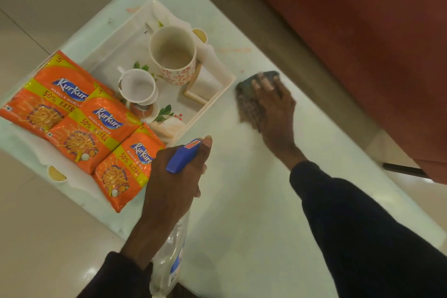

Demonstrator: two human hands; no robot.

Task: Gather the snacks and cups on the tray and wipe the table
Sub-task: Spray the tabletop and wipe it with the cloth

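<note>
A white tray (pixel 219 94) sits on the pale glass table (pixel 242 201). On the tray stand a tall patterned mug (pixel 173 55) and a small white cup (pixel 137 86). Three orange snack packets (pixel 84 128) overlap across the tray's left end. My right hand (pixel 273 104) presses a dark cloth (pixel 249 104) flat on the table just right of the tray; the cloth is blurred. My left hand (pixel 174 181) grips a clear spray bottle (pixel 169 256) by its blue head, held above the table's near edge.
A reddish-brown sofa (pixel 362 31) runs along the table's far right side. Orange smears (pixel 235 50) mark the table beyond the tray. Beige floor tiles (pixel 48 237) lie to the left and front.
</note>
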